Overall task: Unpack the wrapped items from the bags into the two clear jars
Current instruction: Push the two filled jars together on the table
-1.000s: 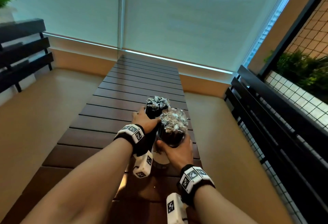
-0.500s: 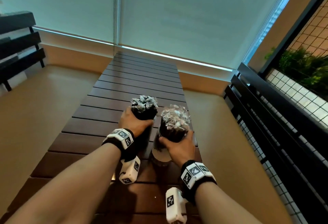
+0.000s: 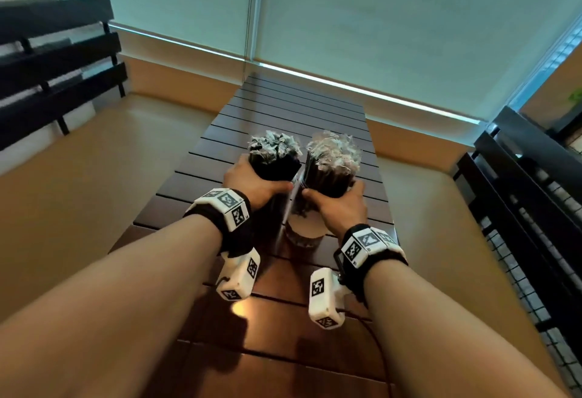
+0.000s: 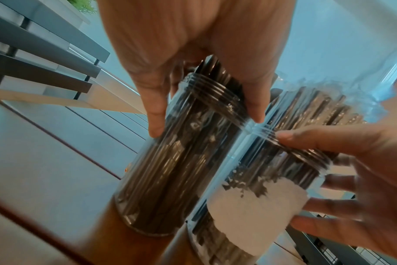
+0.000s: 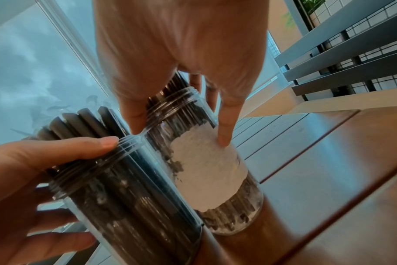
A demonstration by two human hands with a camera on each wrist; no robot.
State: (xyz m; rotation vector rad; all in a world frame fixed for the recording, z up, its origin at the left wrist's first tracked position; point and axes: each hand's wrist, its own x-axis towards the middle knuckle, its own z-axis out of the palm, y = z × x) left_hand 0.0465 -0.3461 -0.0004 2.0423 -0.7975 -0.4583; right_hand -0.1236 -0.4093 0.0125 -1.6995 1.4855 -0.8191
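Slatted wooden table (image 3: 283,120) runs long and narrow away from the person toward a window blind (image 3: 378,19); bare slats lie beyond the jars, tan floor (image 3: 94,177) open on the left side, dark railing (image 3: 535,208) close along the right edge, dark bench (image 3: 47,67) well apart at far left; both jars stand upright, touching side by side, near the table's right edge. Left jar (image 3: 273,174) packed with dark wrapped sticks (image 4: 170,152), crinkled wrapper ends (image 3: 274,142) rising above its threaded mouth; left hand (image 3: 252,183) clamped around its neck, thumb and fingers curled on the threads. Right jar (image 3: 327,183) likewise full, carrying a white label (image 5: 206,172) on its near side; right hand (image 3: 340,205) wrapped around its upper part, thumb at the threads, fingers round the far side. Hands just beside each other, thumbs nearly meeting between the jars.
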